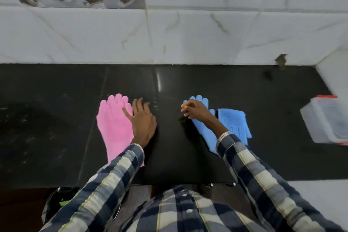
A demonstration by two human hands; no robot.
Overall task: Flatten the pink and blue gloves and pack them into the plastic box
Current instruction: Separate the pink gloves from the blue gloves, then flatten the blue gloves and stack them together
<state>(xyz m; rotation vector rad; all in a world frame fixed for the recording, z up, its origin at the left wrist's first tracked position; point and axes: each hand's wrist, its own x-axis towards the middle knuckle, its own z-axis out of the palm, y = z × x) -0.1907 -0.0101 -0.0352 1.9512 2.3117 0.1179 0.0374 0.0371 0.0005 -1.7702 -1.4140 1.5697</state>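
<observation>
Lying mid-countertop (188, 84), the pink glove (114, 128) takes the left hand (144, 122) with fingers spread flat; the right hand (195, 111), loosely curled, hovers over a blue glove (205, 132). Both look soft, limp, best gripped at the cuffs.

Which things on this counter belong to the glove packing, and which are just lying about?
For the job:
pink glove
blue glove
second blue glove, lying folded
plastic box

Just there:
dark debris by the wall
green item below the counter edge
</observation>
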